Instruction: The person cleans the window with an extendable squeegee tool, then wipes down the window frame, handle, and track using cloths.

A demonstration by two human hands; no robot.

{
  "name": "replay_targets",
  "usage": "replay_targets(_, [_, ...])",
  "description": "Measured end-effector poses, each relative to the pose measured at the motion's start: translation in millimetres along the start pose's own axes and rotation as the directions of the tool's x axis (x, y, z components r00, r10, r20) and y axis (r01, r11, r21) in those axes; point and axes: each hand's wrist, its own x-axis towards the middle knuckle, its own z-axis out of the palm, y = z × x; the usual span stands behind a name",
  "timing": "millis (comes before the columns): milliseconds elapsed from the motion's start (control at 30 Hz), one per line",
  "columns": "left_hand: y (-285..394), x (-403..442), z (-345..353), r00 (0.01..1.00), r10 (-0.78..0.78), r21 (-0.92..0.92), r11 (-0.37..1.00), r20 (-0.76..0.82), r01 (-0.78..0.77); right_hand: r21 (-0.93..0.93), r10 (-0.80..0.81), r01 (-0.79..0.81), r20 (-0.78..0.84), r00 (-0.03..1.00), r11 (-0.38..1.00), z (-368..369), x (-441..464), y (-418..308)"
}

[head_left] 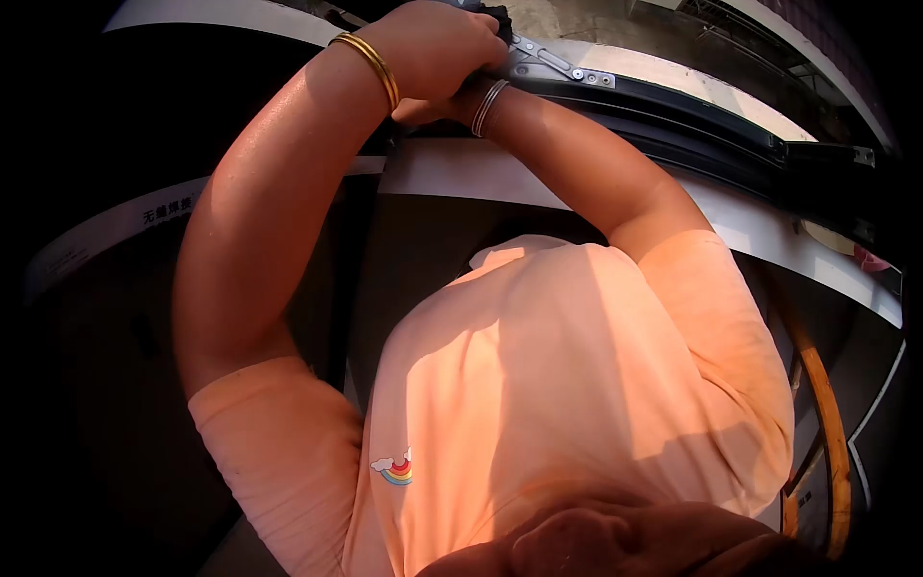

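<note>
My left hand (442, 48), with a gold bangle at its wrist, is raised at the top of the view. Its fingers curl closed around something dark, of which only a black end (501, 19) shows. Just below and partly behind it is my right hand (423, 112), with thin silver bangles at the wrist. Its fingers look bent, and what they grip is hidden. Beside both hands, a silver metal window hinge arm (548, 60) with screws is fixed along a dark frame (673, 120).
White strips (760, 226) run across the view, one with printed characters (167, 211) at the left. A curved wooden piece (825, 423) stands at the lower right. Sunlit ground (586, 24) lies beyond the frame, and a pink item (870, 258) sits at the right edge.
</note>
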Motion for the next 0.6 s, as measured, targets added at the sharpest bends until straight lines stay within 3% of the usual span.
replay_targets(167, [-8.1, 3.9, -17.0, 0.998, -0.054, -0.035, 0.998, 0.026, 0.055, -0.044, 0.082, -0.079, 0.067, 0.994, 0.996, -8.9, 5.9, -5.7])
replay_targets(300, [-1.5, -8.9, -14.2, 0.988, -0.072, -0.093, 0.994, -0.136, 0.06, 0.003, -0.062, 0.063, -0.073, 0.995, 0.998, -3.5, -5.9, -0.4])
replay_targets(433, [15.9, -25.8, -16.5, 0.959, -0.086, -0.188, 0.982, -0.271, 0.035, 0.356, 0.118, -0.027, -0.235, 0.965, 0.934, -8.7, -1.5, -16.5])
replay_targets(467, [22.3, -27.4, -10.6, 0.921, -0.045, -0.171, 0.985, -0.388, -0.024, 0.432, 0.18, -0.058, -0.245, 0.953, 0.9, -8.8, -1.3, -16.2])
replay_targets(500, [31.6, -29.0, -7.9, 0.868, 0.001, -0.146, 0.986, -0.497, -0.084, 0.498, 0.239, -0.094, -0.235, 0.942, 0.862, -9.8, -1.0, -16.2])
replay_targets(533, [42.7, -28.0, -7.3, 0.865, 0.026, -0.155, 0.981, -0.501, -0.119, 0.547, 0.297, -0.136, -0.217, 0.93, 0.826, -12.4, -1.4, -14.6])
replay_targets(600, [62.3, -23.9, -4.3, 0.747, 0.047, -0.14, 0.973, -0.663, -0.185, 0.622, 0.345, -0.183, -0.151, 0.926, 0.762, -18.1, 6.7, -15.0])
